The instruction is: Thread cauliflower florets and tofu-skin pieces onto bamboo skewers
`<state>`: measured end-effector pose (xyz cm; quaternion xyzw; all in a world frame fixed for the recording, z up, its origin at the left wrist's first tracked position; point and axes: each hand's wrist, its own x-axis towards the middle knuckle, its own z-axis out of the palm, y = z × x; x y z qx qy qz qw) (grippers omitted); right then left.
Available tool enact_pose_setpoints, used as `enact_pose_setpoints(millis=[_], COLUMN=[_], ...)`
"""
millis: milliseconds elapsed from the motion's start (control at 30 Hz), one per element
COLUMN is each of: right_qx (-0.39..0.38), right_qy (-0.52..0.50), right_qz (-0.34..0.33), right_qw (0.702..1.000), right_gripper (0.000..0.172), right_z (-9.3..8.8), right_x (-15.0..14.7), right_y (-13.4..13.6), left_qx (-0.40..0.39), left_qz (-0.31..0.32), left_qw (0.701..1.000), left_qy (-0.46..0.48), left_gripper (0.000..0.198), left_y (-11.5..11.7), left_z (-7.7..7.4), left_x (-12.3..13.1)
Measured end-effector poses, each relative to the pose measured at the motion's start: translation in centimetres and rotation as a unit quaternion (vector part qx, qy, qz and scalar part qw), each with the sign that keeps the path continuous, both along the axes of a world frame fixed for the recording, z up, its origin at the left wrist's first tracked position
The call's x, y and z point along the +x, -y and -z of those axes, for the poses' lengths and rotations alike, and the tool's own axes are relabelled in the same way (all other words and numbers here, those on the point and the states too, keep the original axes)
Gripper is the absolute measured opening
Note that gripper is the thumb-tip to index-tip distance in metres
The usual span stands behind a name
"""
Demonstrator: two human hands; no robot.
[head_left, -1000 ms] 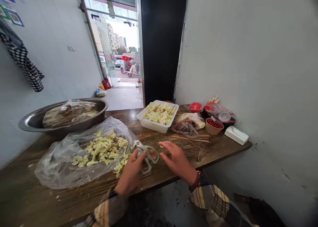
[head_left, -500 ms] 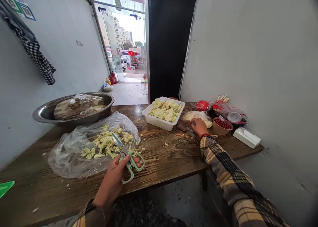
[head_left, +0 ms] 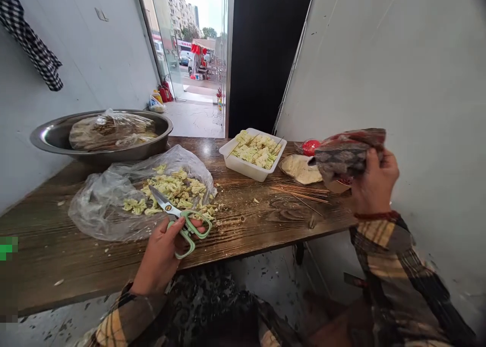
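Observation:
My left hand [head_left: 161,248] holds green-handled scissors [head_left: 187,229], blades slightly parted and aimed at the cauliflower pieces [head_left: 178,187] on a clear plastic bag [head_left: 102,205]. At the right, my right hand [head_left: 377,180] grips a grey and dark red patterned cloth [head_left: 345,152], raised above the table. Below and left of it lie several thin wooden skewers [head_left: 304,191] in a loose bundle. A white tub [head_left: 246,170] of cauliflower florets with skewers stands at the middle back. Beside it is a bag with pale, flat food [head_left: 301,168].
A wide steel basin [head_left: 159,142] with bagged skewers stands at the back left. A red item in plastic [head_left: 310,146] lies near the right wall. The wooden table's front edge [head_left: 243,256] runs before me, scattered with crumbs.
My right hand has picked up the cloth from the table and carried it up and right, uncovering the skewers. The scissors stay in my left hand. The view has tilted down.

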<state>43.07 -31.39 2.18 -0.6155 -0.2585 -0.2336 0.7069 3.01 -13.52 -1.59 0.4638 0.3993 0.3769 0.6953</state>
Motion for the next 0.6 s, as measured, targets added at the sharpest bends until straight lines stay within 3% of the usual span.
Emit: enact_pose_setpoints(millis=[67,133,200,233,333,433,600], right_qx=[-0.046,-0.125,-0.256,-0.325,-0.463,-0.493,-0.393], right_qy=[0.013,0.049,0.069,0.089,0.120,0.137,0.191], right_qz=[0.010,0.054,-0.039,-0.100,-0.147,-0.162,-0.326], right_qw=[0.999,0.989,0.964,0.936,0.866,0.844,0.838], right_gripper=[0.035,0.029,0.029,0.033,0.066,0.071,0.039], right_z=[1.3,4.3,8.1,9.8,13.0,12.6,9.8], right_x=[-2.8,-5.6,-8.3,-9.4,-11.9,-13.8,-18.2], right_y=[1.6,2.5,2.5,2.1,-0.3,-4.5,-12.6], left_qx=[-0.008,-0.013,-0.015,-0.016,-0.022,-0.028,-0.039], left_qz=[-0.011,-0.017,-0.015,-0.013,-0.005,0.003,-0.008], left_qw=[1.000,1.000,1.000,1.000,1.000,1.000,0.999], left_qy=[0.006,0.011,0.013,0.011,-0.002,-0.002,-0.002], left_gripper=[0.032,0.033,0.034,0.034,0.035,0.031,0.031], left_y=[0.2,0.3,0.4,0.5,0.6,0.6,0.3], left_z=[-0.1,0.1,0.3,0.5,0.8,1.0,1.2], left_x=[-0.4,-0.8,-1.2,-1.3,-1.7,-1.8,-1.7])
